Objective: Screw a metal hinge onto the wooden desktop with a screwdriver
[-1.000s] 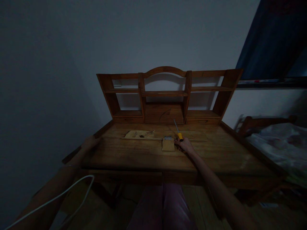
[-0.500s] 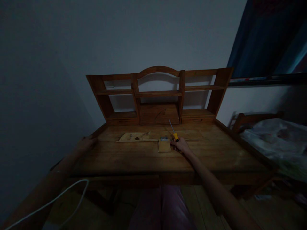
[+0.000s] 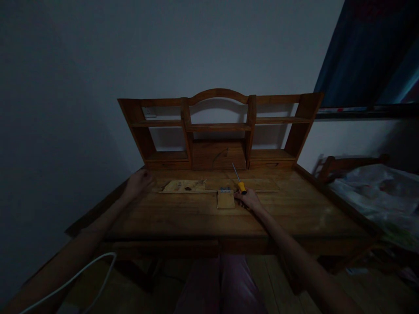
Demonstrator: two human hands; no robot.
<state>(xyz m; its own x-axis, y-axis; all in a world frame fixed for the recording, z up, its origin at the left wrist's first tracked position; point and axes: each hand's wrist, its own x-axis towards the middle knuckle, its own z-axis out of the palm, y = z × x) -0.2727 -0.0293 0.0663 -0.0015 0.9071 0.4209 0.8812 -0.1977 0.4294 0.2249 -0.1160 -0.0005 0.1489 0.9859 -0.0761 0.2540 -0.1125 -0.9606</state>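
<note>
My right hand (image 3: 249, 199) is closed around the yellow and black handle of a screwdriver (image 3: 241, 186), its metal shaft pointing up and away from me. Beside these fingers lies a small wooden piece (image 3: 225, 200) with a metal hinge (image 3: 225, 190) at its far edge. My left hand (image 3: 139, 182) is above the left part of the desk, fingers curled together and slightly blurred; anything in them is too small or dark to make out. Between the hands, a torn, light-coloured piece (image 3: 183, 186) lies along a thin strip on the desktop.
The wooden desk (image 3: 183, 220) has a raised side edge at left and right. A shelf unit (image 3: 218, 127) stands along its back, against the wall. A white cable (image 3: 78, 272) hangs near my left forearm. Plastic-wrapped things (image 3: 376, 187) lie to the right.
My left hand has moved right and inward from the desk's left edge, with its fingers curled. My right hand still holds the screwdriver in nearly the same place. The view has shifted slightly.
</note>
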